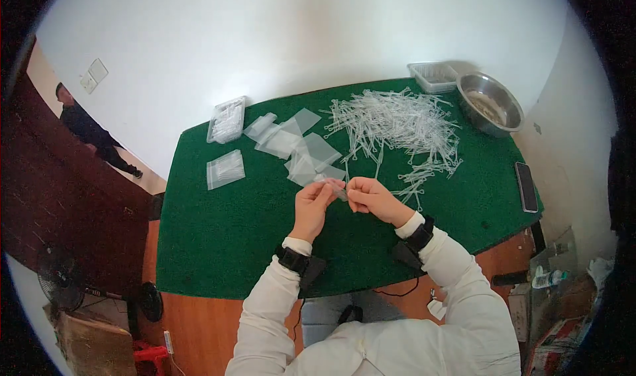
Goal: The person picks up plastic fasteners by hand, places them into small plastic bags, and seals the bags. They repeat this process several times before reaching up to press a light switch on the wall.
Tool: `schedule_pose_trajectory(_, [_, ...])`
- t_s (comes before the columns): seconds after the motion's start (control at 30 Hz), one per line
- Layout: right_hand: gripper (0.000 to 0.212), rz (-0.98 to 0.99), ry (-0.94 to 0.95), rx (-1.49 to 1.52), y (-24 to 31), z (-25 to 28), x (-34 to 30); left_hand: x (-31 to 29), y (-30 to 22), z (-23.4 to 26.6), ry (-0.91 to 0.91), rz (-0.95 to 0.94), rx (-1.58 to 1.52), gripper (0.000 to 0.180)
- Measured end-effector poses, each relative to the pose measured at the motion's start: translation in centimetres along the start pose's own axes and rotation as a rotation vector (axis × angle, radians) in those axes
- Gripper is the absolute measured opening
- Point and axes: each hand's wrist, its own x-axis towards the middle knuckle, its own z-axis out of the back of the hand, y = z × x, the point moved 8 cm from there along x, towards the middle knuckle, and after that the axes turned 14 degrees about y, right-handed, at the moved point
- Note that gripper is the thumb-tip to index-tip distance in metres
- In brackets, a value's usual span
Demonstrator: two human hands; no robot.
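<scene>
My left hand (311, 208) is closed in a pinch on a small clear plastic bag (339, 193) above the middle of the green table. Close beside it, my right hand (375, 200) is also closed, its fingertips at the bag's right edge. Just beyond my hands lie several overlapping flat clear bags (318, 152). To their right spreads a large loose pile of thin whitish plastic sticks with small looped ends (397, 121). A filled bag of such sticks (226, 170) rests at the left.
Behind the filled bag stands a clear tray with white contents (227, 119). A clear plastic box (434, 78) and a steel bowl (490, 103) sit at the back right. A phone (527, 187) lies at the green table's (225, 250) right edge. Another person (89, 127) is at far left.
</scene>
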Motion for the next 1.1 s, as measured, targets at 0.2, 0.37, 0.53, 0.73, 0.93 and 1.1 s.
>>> schedule_pose_trajectory(0.2, [0.01,-0.041,-0.001,0.035,-0.1,-0.2,-0.2,-0.1,0.1,0.2,-0.007,-0.003,0.074,0.016])
schedule_pose_trajectory(0.37, [0.011,-0.061,-0.002,0.067,-0.9,0.1,0.0,-0.2,0.4,0.5,-0.017,-0.005,0.144,0.015])
schedule_pose_trajectory(0.53, [0.011,-0.096,0.001,0.053,-1.2,0.1,-0.1,-0.2,0.3,0.2,0.005,0.012,0.193,0.016])
schedule_pose_trajectory(0.73, [0.012,-0.154,-0.002,0.03,-0.9,-0.1,-0.3,-0.2,-0.3,-0.3,0.03,0.047,0.303,0.017])
schedule_pose_trajectory(0.93, [0.013,-0.18,0.007,-0.261,-0.9,1.7,-0.6,-0.1,-0.4,-1.0,0.055,0.045,0.369,0.015])
schedule_pose_trajectory(1.1, [0.013,-0.007,-0.286,-0.412,0.8,6.9,-1.9,0.0,0.8,-2.9,0.276,0.137,0.631,0.015])
